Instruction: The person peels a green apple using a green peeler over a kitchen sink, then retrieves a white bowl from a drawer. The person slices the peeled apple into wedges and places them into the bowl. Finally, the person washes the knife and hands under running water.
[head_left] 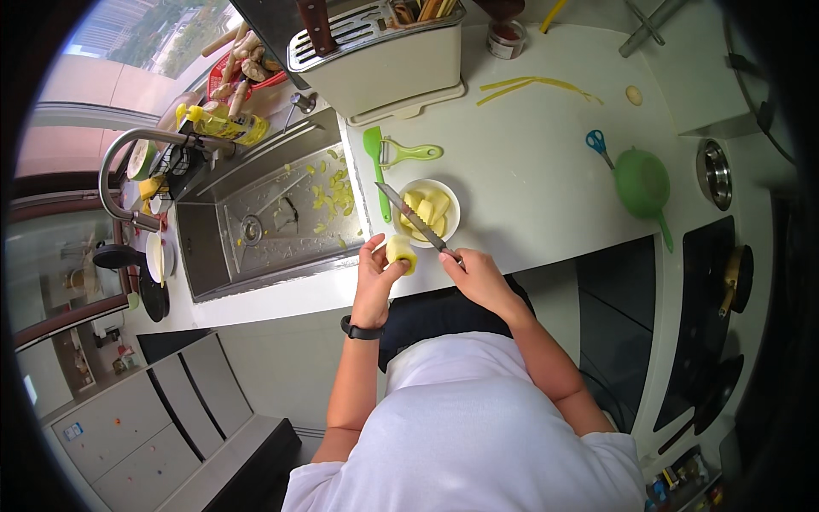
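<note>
My left hand (372, 280), with a dark band at its wrist, grips a peeled pale-yellow piece of fruit or vegetable (400, 249) near the counter's front edge. Its exact kind does not show. My right hand (478, 278) is closed round the handle of a knife (409, 213), whose blade slants up and left across a white bowl (456, 201). Pale-yellow chunks (438, 201) lie in the bowl. Just left of it is a long green spatula-like tool (373, 147), and behind the bowl rests a green peeler (415, 153).
On the left, a steel sink (200, 247) holds scattered peelings (335, 189). A cream knife block (384, 72) stands at the back. Farther right are blue-handled scissors (597, 141), a green strainer (641, 183) and a black hob (699, 290). Yellow strips (533, 81) lie behind.
</note>
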A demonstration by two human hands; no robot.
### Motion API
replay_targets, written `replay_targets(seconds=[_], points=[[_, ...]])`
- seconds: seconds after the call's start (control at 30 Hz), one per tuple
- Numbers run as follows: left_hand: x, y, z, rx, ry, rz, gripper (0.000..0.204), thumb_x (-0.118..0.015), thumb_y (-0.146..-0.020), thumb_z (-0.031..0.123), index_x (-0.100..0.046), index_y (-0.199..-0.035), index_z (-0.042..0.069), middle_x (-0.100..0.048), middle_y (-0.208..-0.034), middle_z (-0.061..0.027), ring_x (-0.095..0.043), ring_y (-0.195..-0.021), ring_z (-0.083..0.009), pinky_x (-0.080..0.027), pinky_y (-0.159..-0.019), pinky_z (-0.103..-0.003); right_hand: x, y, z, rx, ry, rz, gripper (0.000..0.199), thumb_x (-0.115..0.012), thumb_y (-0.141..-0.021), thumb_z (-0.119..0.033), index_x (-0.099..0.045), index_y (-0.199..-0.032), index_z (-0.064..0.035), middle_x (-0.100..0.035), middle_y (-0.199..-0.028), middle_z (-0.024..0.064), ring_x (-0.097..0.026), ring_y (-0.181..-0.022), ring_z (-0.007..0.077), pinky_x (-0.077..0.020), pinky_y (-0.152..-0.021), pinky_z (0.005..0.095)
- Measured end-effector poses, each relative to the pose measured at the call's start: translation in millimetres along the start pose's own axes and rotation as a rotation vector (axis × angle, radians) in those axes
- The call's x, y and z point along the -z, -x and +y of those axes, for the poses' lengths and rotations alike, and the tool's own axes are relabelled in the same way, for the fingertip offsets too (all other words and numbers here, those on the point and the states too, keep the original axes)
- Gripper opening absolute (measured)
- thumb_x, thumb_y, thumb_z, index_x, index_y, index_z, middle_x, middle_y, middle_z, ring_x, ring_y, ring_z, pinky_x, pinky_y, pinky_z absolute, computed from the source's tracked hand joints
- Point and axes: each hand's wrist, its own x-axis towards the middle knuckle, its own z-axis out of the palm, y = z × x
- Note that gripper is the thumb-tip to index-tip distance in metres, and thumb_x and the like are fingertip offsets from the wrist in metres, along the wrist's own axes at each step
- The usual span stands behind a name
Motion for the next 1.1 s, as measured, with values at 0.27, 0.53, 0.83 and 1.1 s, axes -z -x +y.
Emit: replay_targets(seconds=[0.27, 0.53, 0.83, 1.1], points=[[-1.4, 2.7, 0.9, 0.044, 0.269, -0.095, 0.062, -0.057, -0.082, -0.002, -0.028, -0.136, 0.001, -0.054, -0.121, -0.0152, -0.055, -0.110, -0.0234, -0.042, -0.097, -0.035, -0.8, 4.8, -2.5, 0.058, 0.047, 0.024, 0.041, -0.059, -0.093, -0.032, -0.060, -0.074, 0.0035, -0.057, -0.057, 0.0198, -0.057, -0.051, 0.0355, -0.0423, -0.051, 0.0428], [-3.7, 1.5, 0.4, 0.016, 0.071, -0.012, 0.070, -0.062, -0.078, -0.007, -0.026, -0.137, 0.002, -0.051, -0.123, -0.0156, -0.054, -0.113, -0.0230, -0.046, -0.096, -0.037, -1.2, 5.6, -3.6, 0.180, 0.240, 0.068, 0.038, -0.060, -0.092, -0.032, -0.059, -0.071, -0.0009, -0.058, -0.055, 0.0161, -0.058, -0.051, 0.0352, -0.0451, -0.050, 0.0435], [3.4, 0.9, 1.4, -0.080, 0.010, -0.086, 0.075, -0.067, -0.076, -0.009, -0.027, -0.137, 0.002, -0.053, -0.124, -0.0135, -0.054, -0.113, -0.0221, -0.049, -0.095, -0.036, 9.0, 7.2, -7.1, 0.482, 0.323, 0.125, 0.025, -0.069, -0.083, -0.021, -0.053, -0.073, -0.0051, -0.063, -0.060, 0.0091, -0.062, -0.052, 0.0297, -0.0471, -0.048, 0.0401], [1.4, 1.1, 9.5, -0.059, 0.001, -0.113, 0.072, -0.070, -0.073, -0.008, -0.031, -0.133, 0.001, -0.056, -0.123, -0.0118, -0.053, -0.114, -0.0203, -0.046, -0.098, -0.037, 9.8, 8.9, -6.6, 0.604, 0.383, 0.196, 0.024, -0.073, -0.077, -0.013, -0.050, -0.073, -0.0055, -0.063, -0.063, 0.0071, -0.062, -0.052, 0.0268, -0.0463, -0.046, 0.0353]])
